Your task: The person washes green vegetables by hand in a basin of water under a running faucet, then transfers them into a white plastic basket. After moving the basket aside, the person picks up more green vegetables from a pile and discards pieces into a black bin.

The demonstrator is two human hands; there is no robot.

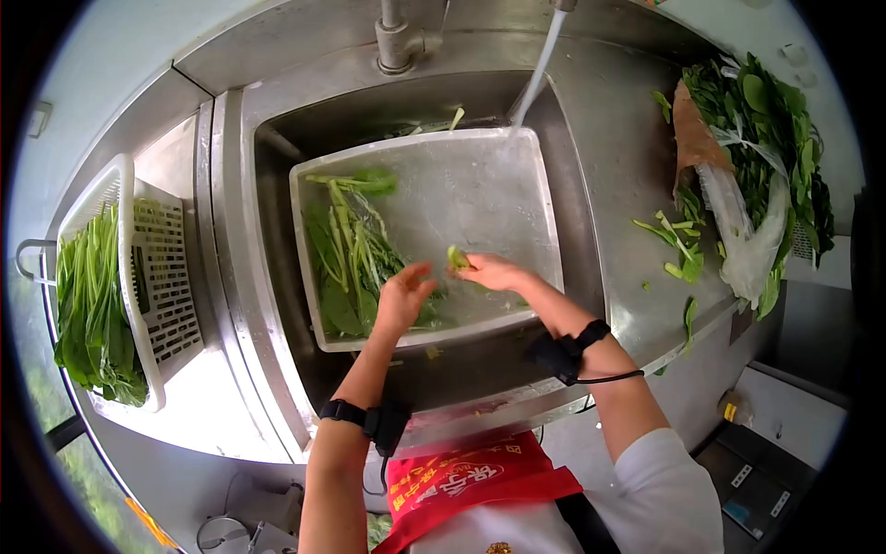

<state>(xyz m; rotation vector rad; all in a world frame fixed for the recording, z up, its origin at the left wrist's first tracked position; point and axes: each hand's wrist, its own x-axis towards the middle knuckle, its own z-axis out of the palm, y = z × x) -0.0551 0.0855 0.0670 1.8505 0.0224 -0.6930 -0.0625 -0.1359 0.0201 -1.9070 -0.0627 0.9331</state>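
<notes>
My right hand (489, 271) is closed on a short green vegetable stem (457, 258) above the water-filled white tub (550, 212) in the sink. To its left, my left hand (404, 297) hovers over the tub with fingers curved and apart, and I see nothing held in it. Leafy greens (346, 245) with long pale stems float along the tub's left side, close to my left hand.
Water streams from the tap (554, 23) into the tub's far right corner. A white basket (171, 277) of greens stands on the left. On the right counter lie bagged greens (761, 138) and loose trimmings (678, 245). Stem scraps (457, 118) rest behind the tub.
</notes>
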